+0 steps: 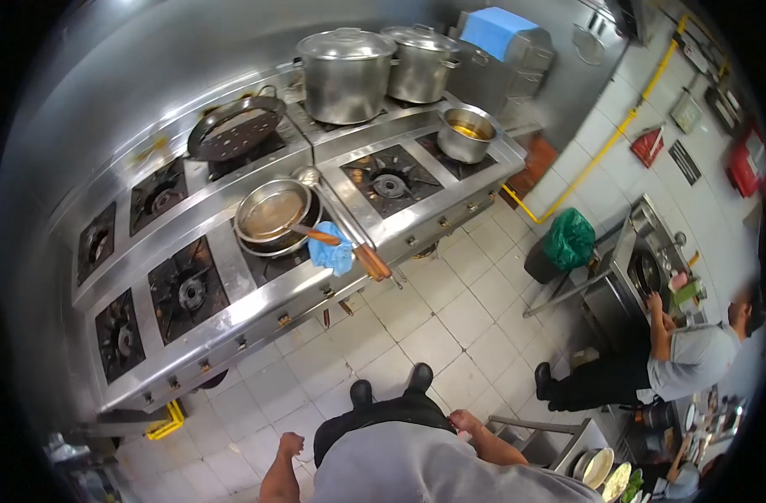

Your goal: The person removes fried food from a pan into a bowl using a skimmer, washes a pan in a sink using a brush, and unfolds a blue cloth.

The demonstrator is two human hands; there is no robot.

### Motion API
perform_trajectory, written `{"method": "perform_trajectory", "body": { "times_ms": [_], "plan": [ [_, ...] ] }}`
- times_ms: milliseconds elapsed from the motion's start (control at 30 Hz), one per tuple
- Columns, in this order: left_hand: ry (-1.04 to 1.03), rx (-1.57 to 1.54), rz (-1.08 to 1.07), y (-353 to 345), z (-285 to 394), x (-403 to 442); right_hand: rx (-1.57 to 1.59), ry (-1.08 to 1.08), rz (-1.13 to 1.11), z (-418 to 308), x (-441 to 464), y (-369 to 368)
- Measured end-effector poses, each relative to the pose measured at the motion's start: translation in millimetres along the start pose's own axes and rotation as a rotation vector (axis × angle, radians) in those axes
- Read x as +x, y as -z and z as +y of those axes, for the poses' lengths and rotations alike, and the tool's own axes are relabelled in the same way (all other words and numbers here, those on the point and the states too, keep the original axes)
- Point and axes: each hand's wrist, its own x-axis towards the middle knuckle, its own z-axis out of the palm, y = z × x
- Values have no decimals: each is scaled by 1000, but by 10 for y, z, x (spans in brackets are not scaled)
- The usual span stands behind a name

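My left hand (292, 443) hangs beside my body over the tiled floor, fingers curled in, with nothing showing in it. At my right hip, my right hand (463, 421) has its fingers bent close against my dark trousers; what they hold, if anything, I cannot make out. Ahead of me, a steel strainer-like pan (274, 210) sits on a wider pan on the stove. Its wooden handle (314, 235) lies over a blue cloth (331, 249) at the stove's front edge. A long-handled ladle (306, 175) rests alongside.
The stove (240, 318) has several burners. A perforated pan (237, 127), two lidded stockpots (346, 75) and a pot with yellow liquid (467, 134) stand on it. A bin with green bag (567, 239) is to the right. A co-worker (693, 360) works at a sink.
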Motion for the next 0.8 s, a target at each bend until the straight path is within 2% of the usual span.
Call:
{"method": "perform_trajectory", "body": {
  "times_ms": [67, 100, 167, 200, 233, 267, 300, 333, 400, 467, 567, 800],
  "plan": [
    [375, -714, 15, -95, 210, -177, -86, 84, -24, -189, 79, 27],
    [389, -740, 19, -61, 384, -199, -152, 167, -42, -286, 101, 52],
    [694, -1224, 155, -53, 715, -269, -308, 64, -98, -577, 211, 131],
    [636, -1272, 200, -150, 801, -247, -346, 38, -100, -682, 278, 142],
    [551, -1160, 192, -230, 836, -231, -331, 34, -128, -850, 292, 156],
    [488, -1173, 250, -247, 950, -260, -398, 28, -151, -1017, 344, 148],
    [452, -1228, 302, -514, 907, -103, -386, 52, -144, -1148, 374, 143],
    [473, -1242, 320, -608, 913, -90, -372, 81, -136, -1275, 418, 131],
    [477, -1015, 369, -661, 978, -54, -411, 108, -158, -1539, 502, 80],
    [530, -1052, 400, -534, 1079, -224, -458, 135, -173, -1738, 642, 83],
    [714, -1567, 393, -433, 1188, -402, -519, 121, -282, -2010, 853, 60],
    [918, -1556, 571, -493, 1289, -554, -589, 214, -413, -2176, 1385, 193]
  ]
}}
